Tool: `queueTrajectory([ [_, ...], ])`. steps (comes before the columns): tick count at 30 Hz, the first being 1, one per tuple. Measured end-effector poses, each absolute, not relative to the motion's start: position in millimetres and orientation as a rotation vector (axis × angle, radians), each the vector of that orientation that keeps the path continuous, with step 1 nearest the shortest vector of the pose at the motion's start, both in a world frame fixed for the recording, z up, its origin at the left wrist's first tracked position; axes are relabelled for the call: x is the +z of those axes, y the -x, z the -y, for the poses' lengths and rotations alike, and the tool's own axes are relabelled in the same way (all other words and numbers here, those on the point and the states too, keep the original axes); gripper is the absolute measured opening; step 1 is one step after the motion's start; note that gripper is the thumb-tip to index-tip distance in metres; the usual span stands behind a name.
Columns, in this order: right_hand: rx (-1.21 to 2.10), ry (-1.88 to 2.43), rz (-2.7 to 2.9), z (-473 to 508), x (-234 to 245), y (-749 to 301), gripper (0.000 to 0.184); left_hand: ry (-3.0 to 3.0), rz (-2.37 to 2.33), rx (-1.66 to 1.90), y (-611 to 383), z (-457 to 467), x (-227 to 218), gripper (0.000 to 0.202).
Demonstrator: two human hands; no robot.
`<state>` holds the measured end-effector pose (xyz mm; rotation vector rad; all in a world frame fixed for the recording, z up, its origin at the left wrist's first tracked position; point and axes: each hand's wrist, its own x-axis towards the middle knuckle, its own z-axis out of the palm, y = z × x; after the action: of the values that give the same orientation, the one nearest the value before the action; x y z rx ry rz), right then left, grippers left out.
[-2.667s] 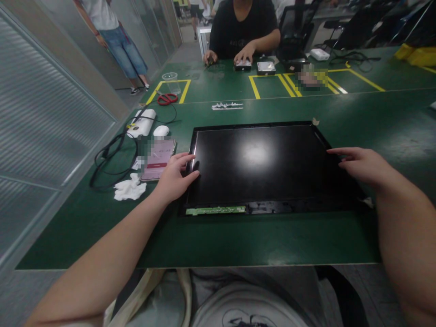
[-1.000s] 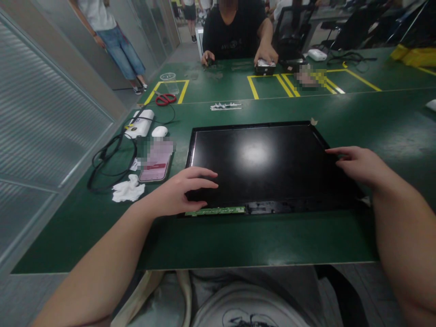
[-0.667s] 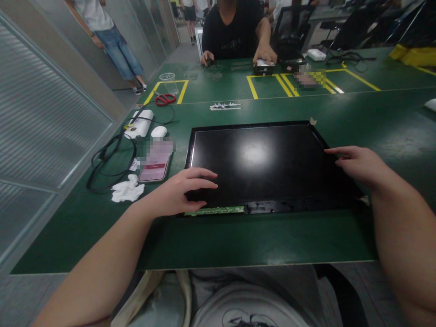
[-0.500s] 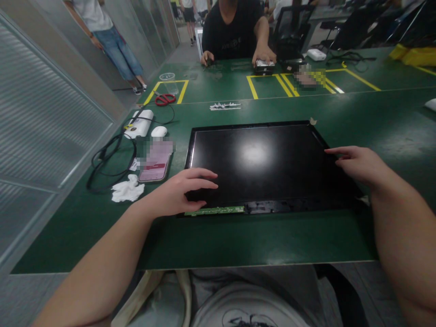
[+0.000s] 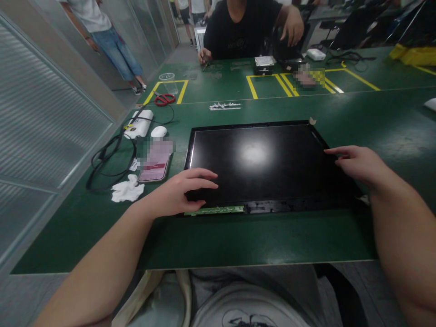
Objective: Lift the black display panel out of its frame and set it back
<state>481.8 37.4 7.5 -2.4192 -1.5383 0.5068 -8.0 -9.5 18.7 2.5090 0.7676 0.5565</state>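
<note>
A dark flat display panel (image 5: 265,168) in a black frame lies face up on the green table (image 5: 259,240). Along its near edge, toward the left, runs a narrow green circuit board (image 5: 221,210). My left hand (image 5: 185,190) is over the panel's near left corner, fingers apart, with the thumb by the circuit board's left end. At the right edge of the panel my right hand (image 5: 354,163) has its index finger stretched out, the tip at the frame. The other fingers of that hand are partly curled, and nothing shows in them.
Left of the panel lie a phone (image 5: 156,161), a white mouse-shaped object (image 5: 159,131), a white box-like device (image 5: 139,123), a black cable (image 5: 90,175) and crumpled tissue (image 5: 127,188). Red-handled scissors (image 5: 165,99) and a clear cup (image 5: 169,84) stand farther back. A co-worker (image 5: 241,32) sits opposite.
My hands and the panel stay where they were. The co-worker opposite has lifted a hand off the small box-like stack and raised it up to the right.
</note>
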Motion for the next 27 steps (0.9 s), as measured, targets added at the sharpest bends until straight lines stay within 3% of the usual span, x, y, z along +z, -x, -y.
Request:
queueTrajectory([
  [12,0.521,2.442,1.629,-39.7,6.7,-481.8,0.066,-2.511,-0.807,0.501,10.1,8.9,19.8,0.039],
  [18,0.412,2.350,1.645,-43.2,0.9,-482.8,0.054,-2.534,-0.816,0.492,9.7,8.7,20.1,0.040],
  [22,0.359,2.216,1.758,-44.9,-4.7,-488.6,0.066,-2.528,-0.843,0.465,10.3,9.2,20.1,0.040],
  [27,0.412,2.282,1.866,-46.8,-10.3,-498.3,0.056,-2.535,-0.843,0.464,11.2,8.7,18.0,0.040],
])
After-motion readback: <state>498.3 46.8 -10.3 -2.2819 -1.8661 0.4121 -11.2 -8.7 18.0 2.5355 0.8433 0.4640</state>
